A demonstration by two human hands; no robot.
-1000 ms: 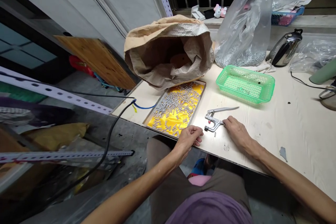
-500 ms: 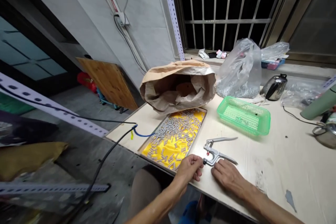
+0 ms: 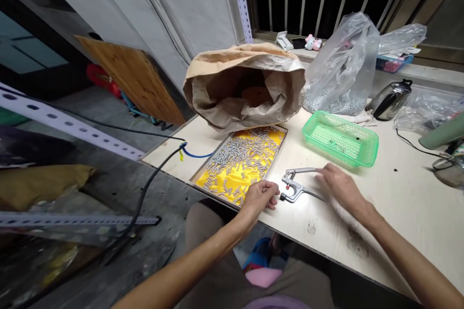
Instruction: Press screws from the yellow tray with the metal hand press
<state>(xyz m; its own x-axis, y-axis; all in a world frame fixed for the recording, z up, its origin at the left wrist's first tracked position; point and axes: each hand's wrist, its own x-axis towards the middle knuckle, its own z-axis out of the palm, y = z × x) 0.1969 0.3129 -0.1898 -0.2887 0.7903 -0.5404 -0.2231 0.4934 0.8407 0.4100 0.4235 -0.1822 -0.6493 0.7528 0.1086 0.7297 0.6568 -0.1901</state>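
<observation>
Pliers point(image 3: 299, 189) lie between the left hand point(image 3: 259, 198), its grip narrow, and the right hand point(image 3: 342, 187) (grip too blurred to tell).

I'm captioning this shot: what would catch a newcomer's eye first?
Probably the big brown paper sack, gaping toward the viewer at the back of the table, and before it the yellow-lined tray strewn with small metal pieces. Next comes the green basket, right of the tray. Nearer, metal pliers lie between the left hand and the blurred right hand.
</observation>
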